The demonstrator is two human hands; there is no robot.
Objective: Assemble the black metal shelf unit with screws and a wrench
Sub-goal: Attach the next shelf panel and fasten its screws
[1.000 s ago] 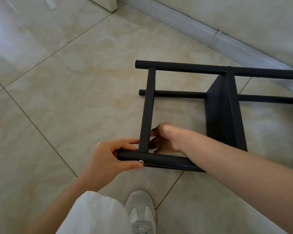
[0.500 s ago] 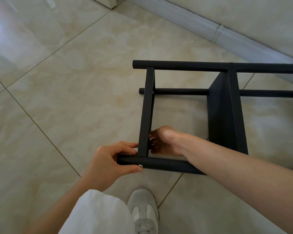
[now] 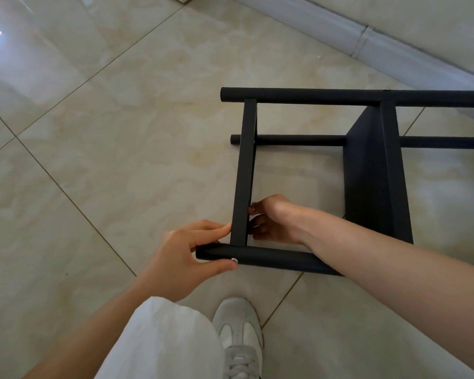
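Black metal shelf unit (image 3: 372,170) lying on its side on the tiled floor (image 3: 93,160), near the baseboard (image 3: 394,47). Left hand (image 3: 181,258) curled round the end of the nearest round post (image 3: 271,258), thumb beside a small silver screw head (image 3: 234,260), index finger touching the flat crossbar (image 3: 245,173). Right hand (image 3: 271,220) reaching inside the frame, fingers curled against the crossbar's inner face; anything pinched there hidden. Both grips unchanged from a second ago; frame only slightly shifted in view. White sneaker (image 3: 238,337) below.
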